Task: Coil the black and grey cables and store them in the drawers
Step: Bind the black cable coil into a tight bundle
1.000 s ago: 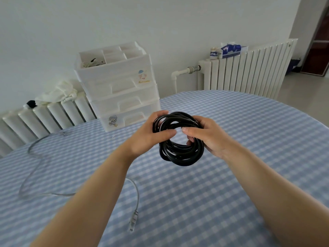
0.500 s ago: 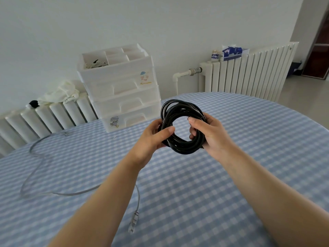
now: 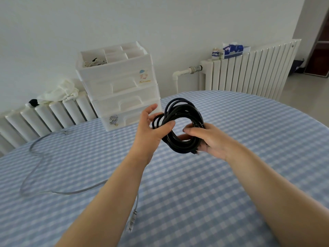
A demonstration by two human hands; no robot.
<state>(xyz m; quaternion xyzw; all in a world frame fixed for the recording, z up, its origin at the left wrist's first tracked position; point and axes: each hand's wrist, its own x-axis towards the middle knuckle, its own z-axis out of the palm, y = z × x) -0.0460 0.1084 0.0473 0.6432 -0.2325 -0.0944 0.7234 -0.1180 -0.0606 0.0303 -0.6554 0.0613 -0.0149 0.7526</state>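
Observation:
The black cable (image 3: pixel 179 120) is wound into a round coil and held in the air above the table. My right hand (image 3: pixel 208 139) grips the coil's lower right side, thumb over the strands. My left hand (image 3: pixel 151 127) is at the coil's left side, thumb hooked over the strands, fingers spread and lifting off. The grey cable (image 3: pixel 35 168) lies uncoiled on the table at the left, its plug (image 3: pixel 130 224) near my left forearm. The white drawer unit (image 3: pixel 121 90) stands at the table's far edge, its three drawers closed and its open top tray holding small items.
The table carries a blue checked cloth (image 3: pixel 231 175). White radiators run behind it, left (image 3: pixel 44 118) and right (image 3: pixel 249 72). A white cloth (image 3: pixel 60 91) lies on the left radiator. A blue tissue box (image 3: pixel 233 49) and a small jar rest on the right one.
The coil has been raised and carried further from me towards the drawer unit. My left hand's fingers have loosened and spread, while my right hand keeps its grip.

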